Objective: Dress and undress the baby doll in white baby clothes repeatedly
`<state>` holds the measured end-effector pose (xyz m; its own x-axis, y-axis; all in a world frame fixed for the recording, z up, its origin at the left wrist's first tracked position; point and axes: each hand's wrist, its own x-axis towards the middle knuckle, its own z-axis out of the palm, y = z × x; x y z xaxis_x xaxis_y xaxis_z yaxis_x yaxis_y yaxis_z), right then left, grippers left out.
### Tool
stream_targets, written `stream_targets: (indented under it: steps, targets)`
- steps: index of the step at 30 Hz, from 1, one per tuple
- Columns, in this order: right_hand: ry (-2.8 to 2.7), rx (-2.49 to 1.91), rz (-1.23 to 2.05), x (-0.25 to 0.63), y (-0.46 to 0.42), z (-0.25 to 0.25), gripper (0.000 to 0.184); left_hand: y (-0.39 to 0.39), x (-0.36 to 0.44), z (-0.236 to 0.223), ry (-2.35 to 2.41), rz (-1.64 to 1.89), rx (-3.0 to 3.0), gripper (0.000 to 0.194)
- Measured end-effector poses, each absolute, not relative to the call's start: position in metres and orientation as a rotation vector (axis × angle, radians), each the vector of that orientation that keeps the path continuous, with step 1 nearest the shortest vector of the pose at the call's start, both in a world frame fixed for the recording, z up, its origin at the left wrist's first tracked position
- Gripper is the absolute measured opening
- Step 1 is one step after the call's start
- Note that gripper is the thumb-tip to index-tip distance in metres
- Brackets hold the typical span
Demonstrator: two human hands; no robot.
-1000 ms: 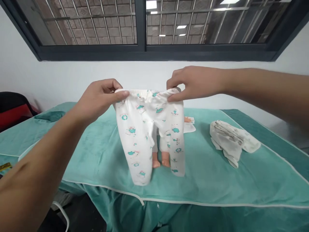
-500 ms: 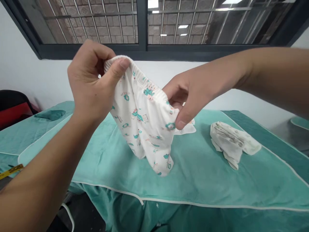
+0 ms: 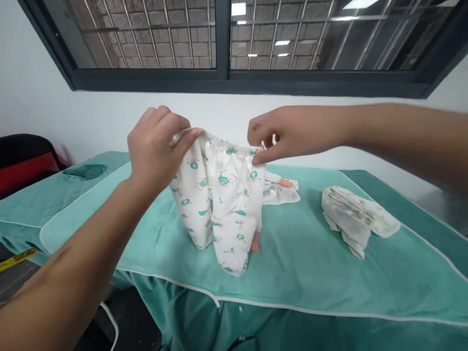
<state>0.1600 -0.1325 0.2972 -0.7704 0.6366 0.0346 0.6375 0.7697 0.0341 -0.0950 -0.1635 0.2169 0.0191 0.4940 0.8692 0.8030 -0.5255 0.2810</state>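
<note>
Small white baby pants with a green cartoon print hang upright by their elastic waistband over the green sheet. My left hand is closed on the waistband's left end, and my right hand pinches its right end. Behind the pants lies a doll in white clothing; only one hand, a sleeve and a foot show, the rest being hidden. Off to the right, a crumpled white garment rests on the sheet.
A green sheet with white piping covers the bed. Beyond it stands a white wall with a dark-framed barred window. At left are a red and black chair and a yellow strip. A white cable hangs below.
Both hands have lowered the pants, and the waistband is now closer to level. The pants' legs hang straighter, and the doll's hand and foot have come into view behind them.
</note>
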Motion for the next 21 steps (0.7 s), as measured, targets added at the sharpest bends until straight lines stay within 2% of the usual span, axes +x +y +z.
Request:
stream_targets:
  steps: [2, 4, 10, 17, 21]
  targets:
    - [-2.937, -1.034, -0.352, 0.161, -0.129, 0.291, 0.043, -0.163, -0.102, 0.212, -1.332, -1.395, -2.023, 0.027]
    - [-2.845, -1.101, -0.480, 0.163, -0.123, 0.285, 0.043, -0.161, -0.108, 0.207, -1.318, -1.285, -1.980, 0.027]
    - [-2.511, -1.319, -0.148, 0.166, -0.117, 0.277, 0.045, -0.163, -0.114, 0.188, -1.318, -1.181, -1.909, 0.030]
    - [-2.280, -1.210, 0.283, 0.150, -0.131, 0.275, 0.035, -0.169, -0.097, 0.189, -1.664, -1.690, -1.958, 0.023]
    - [-2.099, -1.040, 0.558, 0.129, -0.136, 0.276, 0.034, -0.170, -0.081, 0.205, -1.592, -2.119, -1.974, 0.020]
